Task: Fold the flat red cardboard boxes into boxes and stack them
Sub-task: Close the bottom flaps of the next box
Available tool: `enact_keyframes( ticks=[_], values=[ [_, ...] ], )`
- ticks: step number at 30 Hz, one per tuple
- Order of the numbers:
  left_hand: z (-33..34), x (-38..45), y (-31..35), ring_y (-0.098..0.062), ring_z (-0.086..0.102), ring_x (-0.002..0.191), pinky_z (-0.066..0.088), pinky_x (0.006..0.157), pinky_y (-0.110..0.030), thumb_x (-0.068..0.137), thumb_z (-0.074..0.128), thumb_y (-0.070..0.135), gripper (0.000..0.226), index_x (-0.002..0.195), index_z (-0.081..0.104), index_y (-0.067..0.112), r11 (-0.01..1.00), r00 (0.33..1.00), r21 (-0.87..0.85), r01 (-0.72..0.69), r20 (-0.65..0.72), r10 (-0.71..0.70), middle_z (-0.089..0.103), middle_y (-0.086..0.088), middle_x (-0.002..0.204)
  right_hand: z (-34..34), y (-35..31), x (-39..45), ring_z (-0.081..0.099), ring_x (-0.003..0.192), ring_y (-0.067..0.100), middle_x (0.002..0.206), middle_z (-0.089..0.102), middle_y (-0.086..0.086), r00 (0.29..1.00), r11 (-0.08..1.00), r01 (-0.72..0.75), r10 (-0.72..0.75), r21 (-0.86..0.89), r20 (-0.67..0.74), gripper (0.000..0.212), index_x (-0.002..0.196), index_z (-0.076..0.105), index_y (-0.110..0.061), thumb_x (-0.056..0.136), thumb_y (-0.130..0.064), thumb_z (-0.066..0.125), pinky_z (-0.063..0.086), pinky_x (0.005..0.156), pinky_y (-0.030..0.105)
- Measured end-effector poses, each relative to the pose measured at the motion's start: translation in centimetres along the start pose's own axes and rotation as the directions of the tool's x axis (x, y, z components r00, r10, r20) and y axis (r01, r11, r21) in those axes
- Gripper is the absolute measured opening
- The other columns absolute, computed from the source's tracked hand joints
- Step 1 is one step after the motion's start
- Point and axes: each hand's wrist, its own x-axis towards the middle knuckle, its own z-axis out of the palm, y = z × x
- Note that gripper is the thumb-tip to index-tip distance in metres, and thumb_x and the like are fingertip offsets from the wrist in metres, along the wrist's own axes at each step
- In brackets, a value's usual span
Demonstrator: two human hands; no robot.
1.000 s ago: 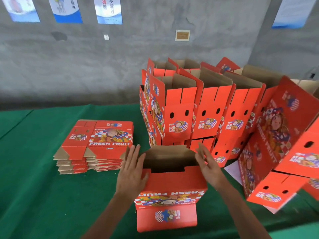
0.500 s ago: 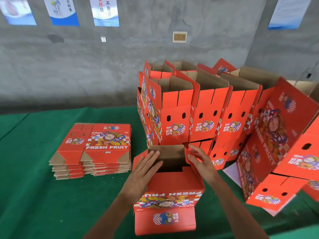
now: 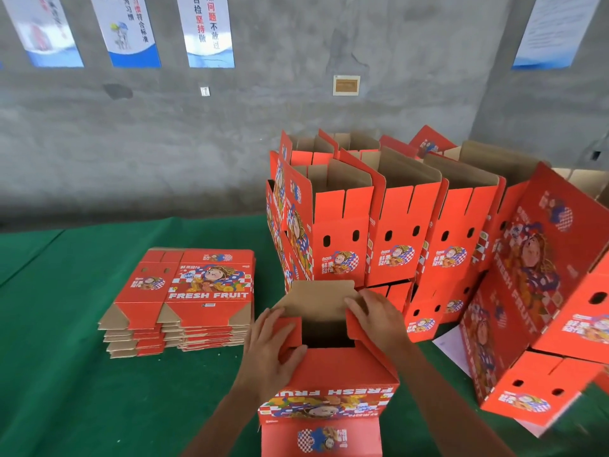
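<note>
A half-formed red fruit box point(image 3: 333, 377) stands upside down in front of me on the green table point(image 3: 66, 374), its bottom flaps facing up. My left hand point(image 3: 268, 352) presses the left red flap inward with flat fingers. My right hand point(image 3: 379, 319) pushes the right red flap down over the dark opening. The brown rear flap point(image 3: 318, 296) still stands up behind them. A stack of flat red boxes point(image 3: 184, 298) lies to the left. Several folded boxes point(image 3: 389, 232) stand stacked behind.
More folded boxes lean at the right point(image 3: 543, 291), close to my right forearm. A white sheet point(image 3: 453, 347) lies under them. A grey concrete wall point(image 3: 164, 143) with posters rises behind the table.
Both hands moved inward over the box's open end, and the two side flaps have folded down toward the opening. The view has tilted up slightly.
</note>
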Motion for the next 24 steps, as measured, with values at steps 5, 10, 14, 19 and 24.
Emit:
enact_keyframes(
  ticks=[5,10,14,19,24],
  values=[
    [0.5,0.4,-0.4,-0.03,0.003,0.159,0.026,0.125,-0.051,0.103,0.059,0.017,0.028,0.131,0.061,0.015,0.993,0.997,-0.088,0.078,0.018,-0.076,0.008,-0.004,0.17,1.6,0.8,-1.1,0.044,0.138,0.02,0.15,0.046,-0.001,0.991,0.991,0.015,-0.032,0.134,0.127,0.062,0.152,0.037,-0.023,0.099,-0.039,0.064,0.041,0.108,0.035],
    [0.0,1.2,0.0,-0.006,0.005,0.154,0.02,0.119,-0.033,0.093,0.069,0.004,0.096,0.161,0.008,0.036,0.916,0.965,-0.304,0.262,0.059,-0.256,0.006,0.017,0.167,0.6,1.9,-2.9,0.038,0.142,0.005,0.148,0.048,-0.015,0.988,0.866,-0.029,-0.052,0.5,0.147,0.037,0.129,0.064,-0.044,0.108,-0.02,0.044,0.031,0.116,0.023],
    [0.1,1.4,0.1,-0.024,0.001,0.158,0.02,0.126,-0.053,0.104,0.053,0.014,0.062,0.156,0.033,0.04,0.943,0.956,-0.179,0.281,0.144,-0.257,0.01,0.006,0.17,0.2,1.9,-3.3,0.027,0.145,0.0,0.152,0.038,-0.023,0.974,0.861,-0.11,-0.007,0.497,0.227,0.028,0.125,0.067,-0.053,0.105,-0.053,0.048,0.025,0.112,0.021],
    [-0.1,1.2,0.4,-0.025,0.015,0.155,0.029,0.122,-0.053,0.099,0.029,0.06,0.058,0.151,0.041,0.037,0.924,0.927,-0.161,0.345,0.213,-0.309,0.014,0.008,0.169,1.0,2.4,-3.0,0.02,0.148,0.008,0.156,0.031,-0.014,0.962,0.975,-0.048,-0.015,0.219,0.274,0.075,0.15,0.044,-0.04,0.085,-0.072,0.064,0.025,0.121,0.039],
    [0.5,2.5,0.1,-0.03,0.036,0.142,0.048,0.108,-0.05,0.093,0.055,0.068,0.075,0.156,0.024,0.042,0.93,0.894,0.079,0.36,0.256,-0.368,0.014,0.011,0.162,1.5,2.2,-2.6,0.03,0.137,0.012,0.14,0.042,-0.009,0.97,0.998,0.009,-0.025,0.067,0.243,0.085,0.149,0.041,-0.03,0.082,-0.079,0.058,0.038,0.109,0.035]
  ],
)
